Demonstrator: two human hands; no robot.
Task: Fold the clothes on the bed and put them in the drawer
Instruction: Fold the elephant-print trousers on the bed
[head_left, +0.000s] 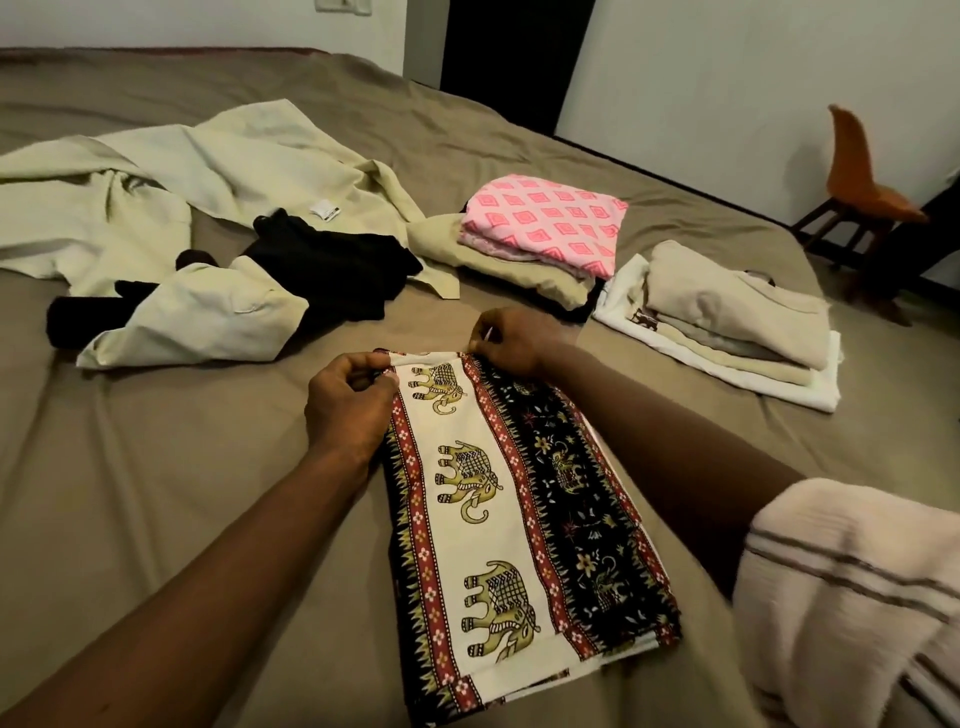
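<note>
Top corners of the elephant-printed cream-and-black cotton cloth are pinched by left hand and right hand fingers; edges beneath are best squared before folding.

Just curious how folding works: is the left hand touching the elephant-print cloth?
Touching. The head view shows the left hand pinching the elephant-print cloth at its far left corner.
</note>
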